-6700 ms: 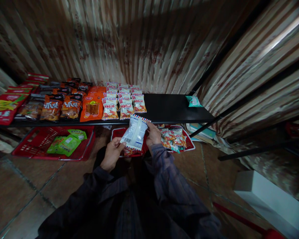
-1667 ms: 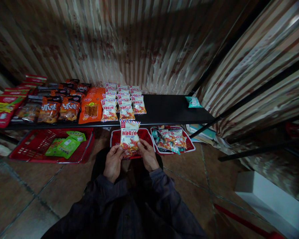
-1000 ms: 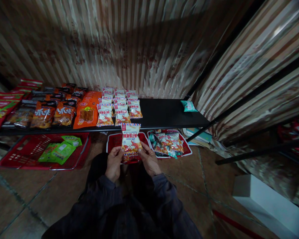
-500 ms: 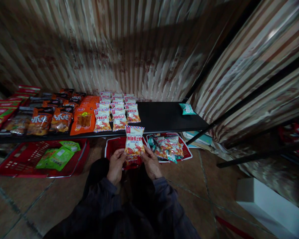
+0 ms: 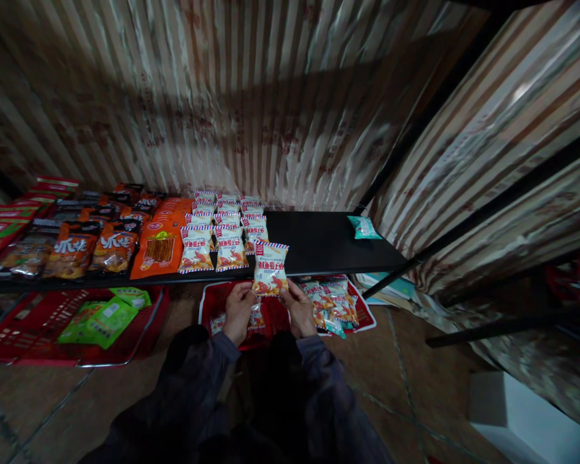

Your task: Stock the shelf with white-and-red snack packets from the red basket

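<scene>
Between my two hands is a white and orange snack bag point(image 5: 270, 267), upright just in front of the black shelf point(image 5: 314, 241). My left hand point(image 5: 240, 312) pinches its lower left corner, and my right hand point(image 5: 299, 310) its lower right. Beside it on the shelf, rows of matching bags point(image 5: 231, 246) stand behind one another. Under my hands sits a red basket point(image 5: 275, 322) with a few such bags in it. To its right, a second basket point(image 5: 370, 316) holds several white and orange bags with teal ones.
Orange packs point(image 5: 162, 241), black and orange bags point(image 5: 71, 248) and red packs point(image 5: 4, 229) fill the shelf's left. A teal bag point(image 5: 364, 227) lies at its right end. Left below is a basket point(image 5: 24, 328) with green packs. Black posts and a white box point(image 5: 526, 412) are at right.
Both hands have brought the bag slightly right, nearer the gap beside the front row on the shelf. The view has shifted, so the shelf appears lower.
</scene>
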A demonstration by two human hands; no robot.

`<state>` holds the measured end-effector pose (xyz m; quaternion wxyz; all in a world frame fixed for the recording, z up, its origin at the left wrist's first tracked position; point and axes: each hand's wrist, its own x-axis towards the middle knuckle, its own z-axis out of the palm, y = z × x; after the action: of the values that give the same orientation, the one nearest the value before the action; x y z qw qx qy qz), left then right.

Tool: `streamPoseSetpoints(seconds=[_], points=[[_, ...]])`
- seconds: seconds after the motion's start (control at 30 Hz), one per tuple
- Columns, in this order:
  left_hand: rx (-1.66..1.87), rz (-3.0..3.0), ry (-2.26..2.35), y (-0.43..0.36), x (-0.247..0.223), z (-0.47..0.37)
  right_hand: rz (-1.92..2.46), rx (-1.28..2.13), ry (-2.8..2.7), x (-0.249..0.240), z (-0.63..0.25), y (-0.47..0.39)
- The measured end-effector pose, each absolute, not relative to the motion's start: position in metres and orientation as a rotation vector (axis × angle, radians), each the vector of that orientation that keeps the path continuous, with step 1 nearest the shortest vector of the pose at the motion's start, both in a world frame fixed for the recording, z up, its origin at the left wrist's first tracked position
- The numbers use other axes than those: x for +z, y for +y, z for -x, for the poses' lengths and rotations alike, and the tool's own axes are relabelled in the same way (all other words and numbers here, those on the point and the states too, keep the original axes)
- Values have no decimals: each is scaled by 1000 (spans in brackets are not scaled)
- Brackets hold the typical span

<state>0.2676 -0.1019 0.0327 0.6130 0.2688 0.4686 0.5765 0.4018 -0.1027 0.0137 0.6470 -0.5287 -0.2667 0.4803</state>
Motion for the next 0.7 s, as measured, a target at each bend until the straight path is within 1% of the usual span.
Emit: streamPoseSetpoints(seconds=[0.2,0.37,0.7], points=[[1367,-678,1104,-62,28,-285,1167,1055,-581,18,-412,-52],[1423,-813,1212,-38,19,-289,1201,1000,-611,12,-415,-23],[1424,-1113,1324,-30,13,-290,1228,975,-639,2,-418,5]])
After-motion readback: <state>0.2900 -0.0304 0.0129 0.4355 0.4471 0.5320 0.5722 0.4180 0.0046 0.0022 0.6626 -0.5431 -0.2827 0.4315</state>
